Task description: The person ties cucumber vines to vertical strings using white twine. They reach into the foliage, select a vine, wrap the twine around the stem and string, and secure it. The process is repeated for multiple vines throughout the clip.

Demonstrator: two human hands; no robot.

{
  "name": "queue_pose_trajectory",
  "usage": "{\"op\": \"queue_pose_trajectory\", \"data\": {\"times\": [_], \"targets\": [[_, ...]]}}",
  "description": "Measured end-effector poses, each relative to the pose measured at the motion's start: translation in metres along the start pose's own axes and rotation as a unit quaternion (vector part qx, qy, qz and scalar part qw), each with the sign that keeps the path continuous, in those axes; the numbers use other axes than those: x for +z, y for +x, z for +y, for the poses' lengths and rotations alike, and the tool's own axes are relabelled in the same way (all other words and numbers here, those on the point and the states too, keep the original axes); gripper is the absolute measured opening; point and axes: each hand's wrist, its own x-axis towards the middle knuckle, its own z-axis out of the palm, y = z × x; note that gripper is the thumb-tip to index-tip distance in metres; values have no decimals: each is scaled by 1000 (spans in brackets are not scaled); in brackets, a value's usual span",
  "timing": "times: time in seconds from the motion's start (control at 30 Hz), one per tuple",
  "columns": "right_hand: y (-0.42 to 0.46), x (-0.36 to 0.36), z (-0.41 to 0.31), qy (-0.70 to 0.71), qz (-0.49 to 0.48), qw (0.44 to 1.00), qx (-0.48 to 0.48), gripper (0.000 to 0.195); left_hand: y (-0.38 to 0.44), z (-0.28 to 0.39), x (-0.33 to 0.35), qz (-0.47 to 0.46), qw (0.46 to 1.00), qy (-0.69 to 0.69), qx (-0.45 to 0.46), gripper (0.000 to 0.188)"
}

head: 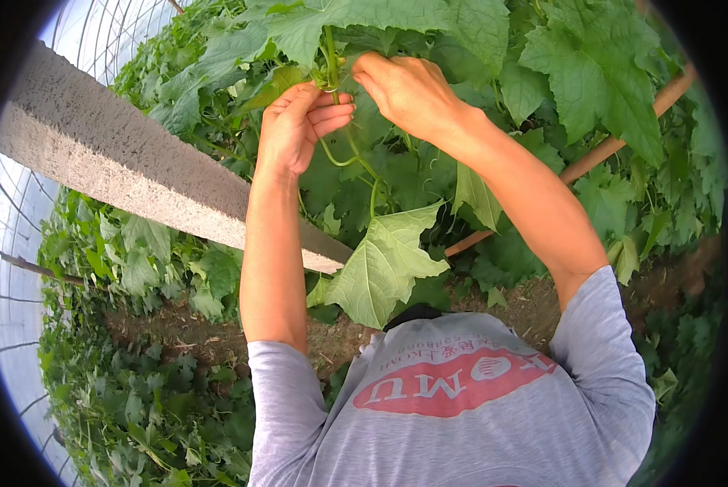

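My left hand (297, 125) is raised to a green climbing vine stem (331, 58), its thumb and forefinger at a leafy node and the other fingers half curled around the stem. A thin pale ring or tie (328, 91) circles the stem at those fingertips. Just right of the stem is my right hand (409, 91), knuckles up and fingers bent together; whether anything sits between its fingertips is hidden. Big lobed leaves (394, 15) overhang both hands. Below them, curling tendrils (338, 159) and a drooping pale leaf (385, 265) hang between my forearms.
A rough concrete post (150, 164) slants in from the left, passing behind my left forearm. Behind my right arm runs a brown pole (610, 146) among dense foliage. Bare soil (175, 335) lies lower down, and ribbed translucent sheeting (10, 316) curves along the left.
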Motion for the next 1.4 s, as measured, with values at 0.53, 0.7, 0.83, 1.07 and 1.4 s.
{"op": "queue_pose_trajectory", "data": {"times": [0.53,0.7,0.83,1.07,1.4], "targets": [[22,15,9,89,40,994,50,16,-7,12,-3,-105,994,4,-32,16],[27,11,-6,360,-27,913,189,18,-9,9,2,-102,993,-28,-47,17],[30,10,10,516,-119,828,185,21,-8,6,2,-100,993,-15,-54,24],[13,-14,9,560,-82,803,188,16,-26,4,17,-28,999,-16,42,42],[-20,4,18,95,-44,994,-9,9,-14,8,20,1,1000,-29,-13,21]]}}
